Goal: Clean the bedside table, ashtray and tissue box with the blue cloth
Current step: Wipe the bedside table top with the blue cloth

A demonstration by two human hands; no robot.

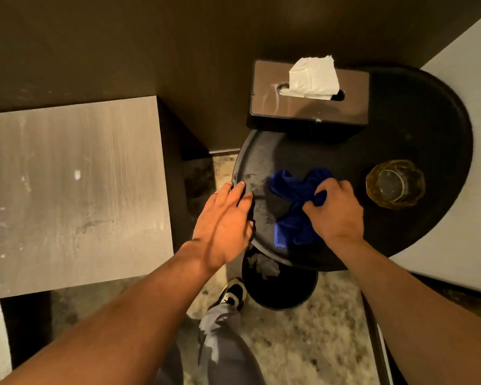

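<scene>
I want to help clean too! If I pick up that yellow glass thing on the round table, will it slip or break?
The amber glass ashtray looks thick, so it is probably heavy for its size. Its shiny faceted sides may feel slippery. Being glass, it could chip or break if dropped. It sits wide and low on the bedside table, so a push should slide it, not tip it.

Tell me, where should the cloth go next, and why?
Probably a short wipe to the left. The right hand grips the blue cloth on the round black bedside table, and pale smudges show near the edge where the left hand rests. The ashtray and tissue box can wait.
</scene>
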